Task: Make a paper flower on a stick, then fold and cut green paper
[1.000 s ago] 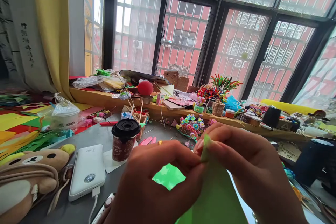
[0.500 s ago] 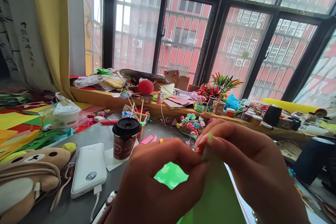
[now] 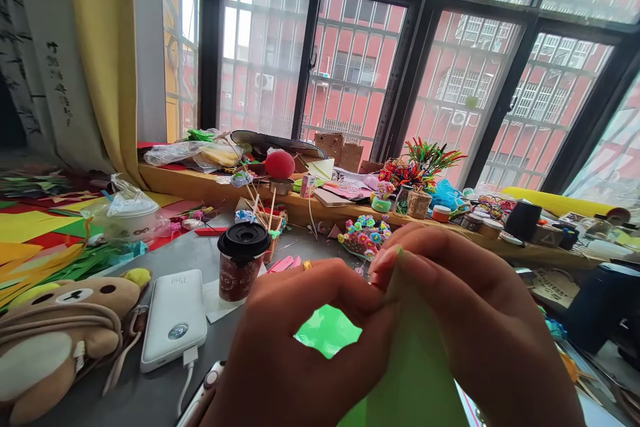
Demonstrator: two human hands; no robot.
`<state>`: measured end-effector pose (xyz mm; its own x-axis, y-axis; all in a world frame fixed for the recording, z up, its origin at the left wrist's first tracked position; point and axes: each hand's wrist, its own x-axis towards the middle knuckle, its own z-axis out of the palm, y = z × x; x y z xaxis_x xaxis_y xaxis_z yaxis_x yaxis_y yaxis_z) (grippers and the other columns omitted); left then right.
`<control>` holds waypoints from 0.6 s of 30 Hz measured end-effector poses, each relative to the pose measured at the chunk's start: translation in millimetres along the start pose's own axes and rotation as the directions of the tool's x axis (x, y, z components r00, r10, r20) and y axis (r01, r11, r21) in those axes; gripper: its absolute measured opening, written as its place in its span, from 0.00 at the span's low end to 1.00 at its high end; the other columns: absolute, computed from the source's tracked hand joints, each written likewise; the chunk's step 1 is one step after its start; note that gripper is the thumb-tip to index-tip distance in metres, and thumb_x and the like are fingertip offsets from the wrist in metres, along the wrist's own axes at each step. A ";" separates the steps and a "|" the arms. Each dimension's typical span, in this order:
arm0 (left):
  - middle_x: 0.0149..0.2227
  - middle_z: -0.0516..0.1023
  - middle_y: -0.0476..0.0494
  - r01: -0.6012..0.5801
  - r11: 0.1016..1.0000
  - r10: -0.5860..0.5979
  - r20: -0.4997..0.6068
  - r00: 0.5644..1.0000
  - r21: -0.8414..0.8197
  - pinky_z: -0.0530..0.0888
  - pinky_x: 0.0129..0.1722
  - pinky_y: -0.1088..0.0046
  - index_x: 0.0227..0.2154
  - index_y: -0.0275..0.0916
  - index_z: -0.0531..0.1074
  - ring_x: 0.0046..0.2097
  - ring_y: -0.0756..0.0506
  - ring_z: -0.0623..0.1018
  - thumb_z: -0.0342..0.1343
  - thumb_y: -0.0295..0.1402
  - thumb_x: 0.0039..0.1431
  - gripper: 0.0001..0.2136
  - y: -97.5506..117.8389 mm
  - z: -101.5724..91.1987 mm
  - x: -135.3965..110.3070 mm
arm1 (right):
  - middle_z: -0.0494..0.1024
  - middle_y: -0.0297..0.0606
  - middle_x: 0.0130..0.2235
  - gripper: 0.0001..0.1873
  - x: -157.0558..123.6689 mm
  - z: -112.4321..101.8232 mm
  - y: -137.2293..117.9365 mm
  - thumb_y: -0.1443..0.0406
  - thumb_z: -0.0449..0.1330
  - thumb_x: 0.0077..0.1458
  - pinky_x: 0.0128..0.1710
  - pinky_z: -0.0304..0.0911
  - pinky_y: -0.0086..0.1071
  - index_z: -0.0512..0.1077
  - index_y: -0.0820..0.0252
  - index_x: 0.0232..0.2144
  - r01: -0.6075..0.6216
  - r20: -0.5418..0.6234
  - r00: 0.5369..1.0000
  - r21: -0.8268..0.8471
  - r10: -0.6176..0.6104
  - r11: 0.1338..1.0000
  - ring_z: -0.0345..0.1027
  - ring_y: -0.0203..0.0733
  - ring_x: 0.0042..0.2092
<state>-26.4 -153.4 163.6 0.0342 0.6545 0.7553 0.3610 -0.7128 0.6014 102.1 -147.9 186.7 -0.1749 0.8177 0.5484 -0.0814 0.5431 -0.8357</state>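
Note:
A sheet of light green paper hangs down from my fingers, its upper end pinched into a narrow tip. My left hand is closed, thumb and index finger pressing the paper just below that tip. From the other side, my right hand pinches the top end between thumb and fingers, with a small bit of green poking out above. The two hands meet at the paper. Through the loop of my left fingers a brighter green sheet shows below; the rest of it is hidden.
Left of my hands stand a lidded paper cup, a white power bank with a cable, and a plush bear pouch. Behind them are a bunch of craft flowers and a cluttered window sill. A dark cylinder stands at right.
My view has shifted slightly, so the table things sit a little further right. Both hands keep their pinch on the green paper, with the right hand tilted a little differently.

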 end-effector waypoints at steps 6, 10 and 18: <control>0.18 0.74 0.58 -0.025 1.000 0.025 -0.003 1.000 -0.014 0.70 0.25 0.81 0.17 0.42 0.70 0.21 0.54 0.73 0.57 0.27 0.43 0.05 -0.5 0.1 -1.5 | 0.72 0.32 0.26 0.06 -0.7 -0.4 -0.8 0.64 0.57 0.48 0.23 0.61 0.21 0.71 0.57 0.22 -0.053 0.053 0.997 0.072 0.049 0.996 0.66 0.32 0.27; 0.18 0.74 0.57 -0.017 1.000 0.017 -0.009 1.000 -0.025 0.71 0.26 0.80 0.17 0.41 0.70 0.20 0.53 0.72 0.57 0.26 0.43 0.05 -0.6 0.7 -1.4 | 0.72 0.34 0.27 0.07 -0.1 -3.0 -1.0 0.62 0.57 0.48 0.22 0.62 0.23 0.70 0.58 0.22 -0.060 0.066 0.996 0.037 0.058 0.997 0.66 0.34 0.27; 0.18 0.74 0.58 -0.026 0.999 0.025 -0.001 1.000 -0.040 0.70 0.24 0.81 0.17 0.41 0.70 0.20 0.53 0.72 0.57 0.25 0.41 0.05 -0.3 1.3 -1.1 | 0.72 0.36 0.26 0.10 4.0 -3.8 -1.5 0.60 0.56 0.48 0.22 0.63 0.26 0.68 0.58 0.20 -0.056 0.031 0.998 -0.106 0.060 0.993 0.67 0.37 0.28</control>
<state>-25.4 -153.5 162.3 0.0420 0.6358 0.7707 0.3220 -0.7389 0.5919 105.3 -144.7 190.2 -0.2097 0.8424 0.4964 0.0329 0.5134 -0.8575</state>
